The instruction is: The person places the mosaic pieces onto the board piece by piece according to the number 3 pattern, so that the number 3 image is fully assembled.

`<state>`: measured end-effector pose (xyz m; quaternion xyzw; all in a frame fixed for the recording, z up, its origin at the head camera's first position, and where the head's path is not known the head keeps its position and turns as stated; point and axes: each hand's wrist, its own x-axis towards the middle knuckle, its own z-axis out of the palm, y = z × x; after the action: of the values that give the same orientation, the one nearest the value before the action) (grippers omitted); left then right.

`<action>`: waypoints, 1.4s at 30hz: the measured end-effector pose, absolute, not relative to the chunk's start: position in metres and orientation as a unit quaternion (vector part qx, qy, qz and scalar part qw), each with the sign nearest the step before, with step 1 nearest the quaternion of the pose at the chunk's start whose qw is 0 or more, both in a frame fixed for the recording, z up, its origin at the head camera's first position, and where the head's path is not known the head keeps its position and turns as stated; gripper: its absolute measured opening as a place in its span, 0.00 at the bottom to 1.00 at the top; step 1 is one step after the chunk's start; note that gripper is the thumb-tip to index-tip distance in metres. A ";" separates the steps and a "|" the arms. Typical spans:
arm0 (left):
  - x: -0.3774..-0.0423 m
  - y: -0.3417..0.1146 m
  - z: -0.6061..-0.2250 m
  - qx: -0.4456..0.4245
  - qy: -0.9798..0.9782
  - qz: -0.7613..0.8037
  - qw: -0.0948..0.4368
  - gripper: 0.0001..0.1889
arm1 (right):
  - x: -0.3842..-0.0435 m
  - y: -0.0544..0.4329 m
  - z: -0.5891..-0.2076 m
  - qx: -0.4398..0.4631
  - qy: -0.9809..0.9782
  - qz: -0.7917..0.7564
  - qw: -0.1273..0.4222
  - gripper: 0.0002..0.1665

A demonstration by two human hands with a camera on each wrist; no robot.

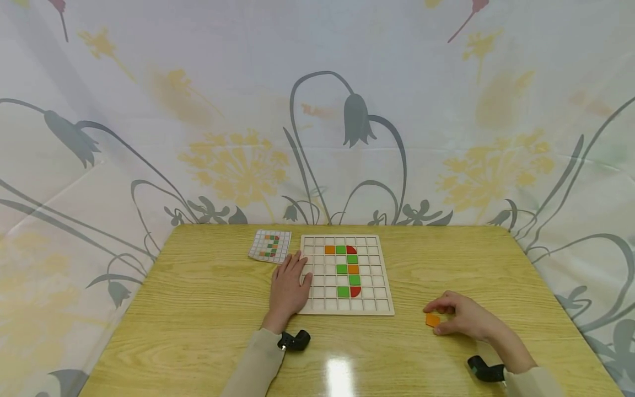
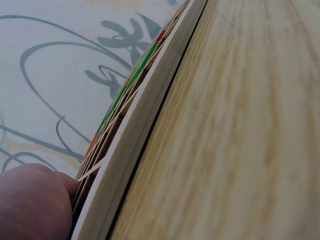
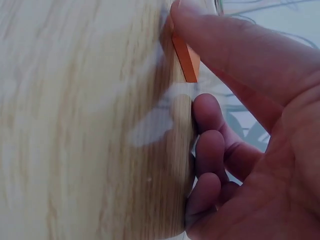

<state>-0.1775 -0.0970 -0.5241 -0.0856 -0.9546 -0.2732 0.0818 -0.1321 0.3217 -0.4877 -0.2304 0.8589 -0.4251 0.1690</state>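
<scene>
A white gridded board lies flat on the table, with coloured tiles set in some cells. These are green squares, orange squares and red round-edged pieces, forming a shape like a 3. My left hand rests on the board's left edge, fingers extended; the left wrist view catches the board's pale side beside the thumb. Right of the board, my right hand pinches an orange square tile between thumb and finger. The right wrist view has that tile edge-on near the table surface.
A small paper card with a printed grid and a similar coloured shape lies left of the board, close to the left fingertips. Behind the wooden table hangs a flower-patterned cloth.
</scene>
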 end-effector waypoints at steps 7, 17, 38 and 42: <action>-0.178 -0.097 -0.524 -0.086 -0.956 -0.268 0.081 0.24 | -0.130 0.317 -0.486 -0.201 0.877 -0.402 0.168 0.19; -0.178 -0.098 -0.524 -0.085 -0.957 -0.266 0.080 0.24 | -0.132 0.314 -0.482 -0.180 0.876 -0.409 0.182 0.20; -0.176 -0.098 -0.521 -0.081 -0.956 -0.273 0.077 0.24 | -0.135 0.316 -0.486 -0.139 0.869 -0.436 0.188 0.15; -0.176 -0.097 -0.520 -0.082 -0.955 -0.274 0.075 0.24 | -0.135 0.312 -0.485 -0.127 0.878 -0.432 0.161 0.15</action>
<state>-0.1758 -0.0967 -0.5204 -0.0819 -0.9554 -0.2737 0.0751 -0.1350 0.3116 -0.4852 -0.1270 0.8781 -0.4323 0.1610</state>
